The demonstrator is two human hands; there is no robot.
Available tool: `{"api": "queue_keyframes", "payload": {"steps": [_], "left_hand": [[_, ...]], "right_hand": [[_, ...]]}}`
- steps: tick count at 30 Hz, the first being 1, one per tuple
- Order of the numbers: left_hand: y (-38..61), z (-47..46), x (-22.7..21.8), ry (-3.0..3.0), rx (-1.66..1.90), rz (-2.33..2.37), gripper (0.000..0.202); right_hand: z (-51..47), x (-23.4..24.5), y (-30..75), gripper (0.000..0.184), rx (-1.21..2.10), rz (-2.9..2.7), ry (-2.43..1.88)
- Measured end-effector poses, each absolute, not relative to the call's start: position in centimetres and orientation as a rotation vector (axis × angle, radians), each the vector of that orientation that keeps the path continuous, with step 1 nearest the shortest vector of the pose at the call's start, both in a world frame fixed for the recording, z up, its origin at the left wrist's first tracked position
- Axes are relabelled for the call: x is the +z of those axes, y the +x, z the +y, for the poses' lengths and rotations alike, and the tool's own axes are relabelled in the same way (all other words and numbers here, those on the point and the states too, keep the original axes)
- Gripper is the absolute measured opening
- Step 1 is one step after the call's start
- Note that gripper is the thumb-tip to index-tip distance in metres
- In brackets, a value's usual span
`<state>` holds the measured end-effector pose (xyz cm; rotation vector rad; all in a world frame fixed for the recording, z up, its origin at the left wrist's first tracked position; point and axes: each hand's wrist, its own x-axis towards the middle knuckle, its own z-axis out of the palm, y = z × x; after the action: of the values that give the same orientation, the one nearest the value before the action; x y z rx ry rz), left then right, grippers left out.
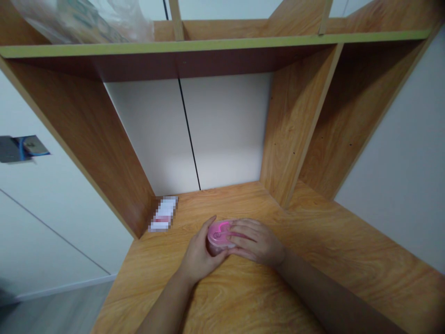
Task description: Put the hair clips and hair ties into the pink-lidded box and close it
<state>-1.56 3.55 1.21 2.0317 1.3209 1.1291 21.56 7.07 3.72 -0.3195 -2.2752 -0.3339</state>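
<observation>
A small round container with a pink lid [219, 233] is between both hands at the middle of the wooden desk. My left hand [200, 253] is wrapped round its left side, thumb along the front and fingers behind. Over the lid's right part lie the bent fingers of my right hand [257, 241], its thumb by the lower front edge. Those fingers hide the right side of the container. A brighter pink curved shape shows on top of the lid. What is inside cannot be made out.
The wooden desk [222, 297] runs under a shelf unit with upright boards [299, 125]. A pixelated white and red item [164, 214] lies by the left board. On the shelf above sits a clear plastic bag [86, 21]. A wall box with wires [24, 148] is at left.
</observation>
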Motion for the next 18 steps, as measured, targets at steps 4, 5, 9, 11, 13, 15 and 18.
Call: {"api": "queue_keyframes", "payload": {"steps": [4,5,9,11,13,15,18], "left_hand": [[-1.63,3.55,1.01,2.004,1.134,1.307,0.094],[-1.65,3.57,0.92,1.994,1.135,1.305,0.095],[-1.76,3.6,0.68,1.983,1.166,1.274,0.095],[-1.79,3.56,0.73,1.984,1.178,1.248,0.094],[-1.8,3.5,0.84,1.98,1.173,1.236,0.092],[-1.79,3.46,0.97,1.967,1.167,1.244,0.09],[-1.76,3.45,1.11,1.941,1.165,1.252,0.085]], "right_hand": [[7.19,3.85,21.73,0.033,-0.37,-2.248,-0.336],[7.22,3.9,21.74,0.033,-0.38,-2.243,-0.341],[7.22,4.04,21.73,0.036,-0.393,-2.241,-0.368],[7.18,3.92,21.8,0.036,-0.399,-2.248,-0.38],[7.15,3.68,21.91,0.035,-0.412,-2.269,-0.385],[7.1,3.45,21.98,0.035,-0.433,-2.29,-0.376],[6.92,3.37,21.94,0.034,-0.526,-2.291,-0.349]]}}
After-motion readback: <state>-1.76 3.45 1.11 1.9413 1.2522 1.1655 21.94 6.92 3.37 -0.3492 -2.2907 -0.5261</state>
